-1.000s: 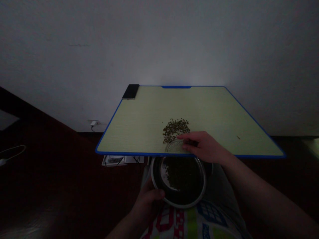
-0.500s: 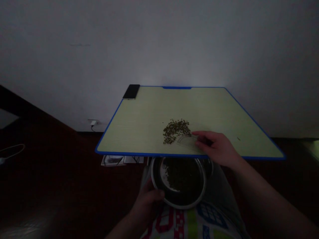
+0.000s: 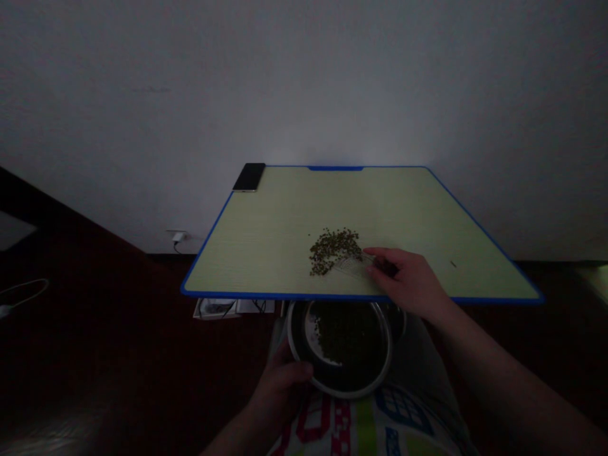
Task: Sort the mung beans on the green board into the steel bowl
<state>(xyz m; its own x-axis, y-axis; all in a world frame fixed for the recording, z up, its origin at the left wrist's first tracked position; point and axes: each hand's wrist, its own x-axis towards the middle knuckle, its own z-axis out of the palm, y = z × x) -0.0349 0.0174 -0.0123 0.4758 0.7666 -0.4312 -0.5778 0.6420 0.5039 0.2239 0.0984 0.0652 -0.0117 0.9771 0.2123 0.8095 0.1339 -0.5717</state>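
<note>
A pile of small dark green beans (image 3: 332,248) lies near the front middle of a pale green table with a blue rim (image 3: 266,240). My right hand (image 3: 408,282) rests on the table just right of the pile, fingers closed on a thin clear plastic piece (image 3: 354,265) whose edge touches the beans. Below the table's front edge, a metal bowl (image 3: 342,373) holding more beans sits on my lap. My left hand (image 3: 280,383) grips the bowl's left rim.
A black phone (image 3: 249,176) lies at the table's far left corner. A white wall stands behind. A plug and cable (image 3: 178,237) sit at the wall's base on the left; papers (image 3: 223,308) lie on the dark floor under the table.
My right hand drew the clear plastic piece from the table's front edge above the bowl back to the right side of the bean pile. The left hand and bowl stayed put.
</note>
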